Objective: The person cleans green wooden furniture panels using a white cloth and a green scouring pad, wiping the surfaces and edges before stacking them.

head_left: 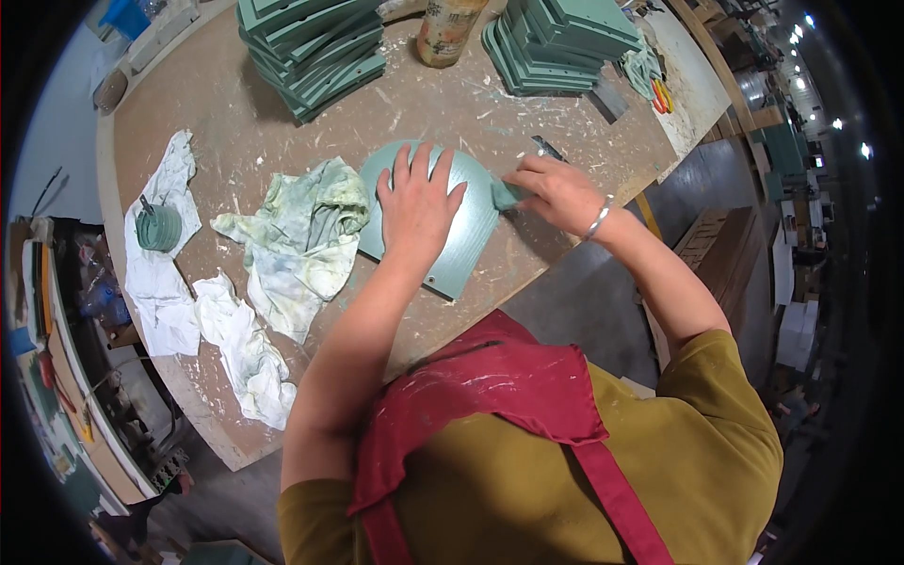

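A light green panel (pixel 468 240) with a rounded far end and a hole near its near edge lies flat on the worktable. My left hand (pixel 415 202) rests on top of it, palm down with fingers spread. Against the panel's right edge, my right hand (pixel 557 195) pinches a small green pad (pixel 507 195); whether it is cloth or sandpaper I cannot tell. Just beyond the right hand lies a thin dark tool (pixel 547 147), partly hidden. Left of the panel is a crumpled, green-stained white cloth (pixel 306 231).
Stacked green panels (pixel 315 56) and another such stack (pixel 565 42) stand at the back, with a jar (pixel 446 33) between them. White rags (pixel 247 353) and a small green-coated cup (pixel 158 228) are at left. Orange-handled scissors (pixel 663 96) lie far right, near the table edge.
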Available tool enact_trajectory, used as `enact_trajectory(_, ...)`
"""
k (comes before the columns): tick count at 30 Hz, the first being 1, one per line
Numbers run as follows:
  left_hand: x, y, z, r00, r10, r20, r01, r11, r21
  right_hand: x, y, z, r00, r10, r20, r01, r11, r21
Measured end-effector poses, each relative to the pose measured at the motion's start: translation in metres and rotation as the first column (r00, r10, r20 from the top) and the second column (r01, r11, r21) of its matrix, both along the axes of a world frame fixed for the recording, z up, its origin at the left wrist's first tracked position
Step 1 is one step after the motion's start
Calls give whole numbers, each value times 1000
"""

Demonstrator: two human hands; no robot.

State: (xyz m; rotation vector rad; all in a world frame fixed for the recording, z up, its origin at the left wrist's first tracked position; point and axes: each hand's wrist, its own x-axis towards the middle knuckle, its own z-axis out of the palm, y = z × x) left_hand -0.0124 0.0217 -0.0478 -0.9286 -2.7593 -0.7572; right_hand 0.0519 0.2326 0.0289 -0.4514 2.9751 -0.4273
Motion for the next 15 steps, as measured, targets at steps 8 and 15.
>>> enact_trajectory(8, -9, -27, 9, 993, -28, 114, -1, 968, 252, 27, -3, 25, 913, -368, 174, 404, 871, -279)
enact_trajectory(15, 27, -111, 30, 999, 36, -41, -40, 994, -101, 23, 13, -3, 765, -516, 385, 615, 411, -673)
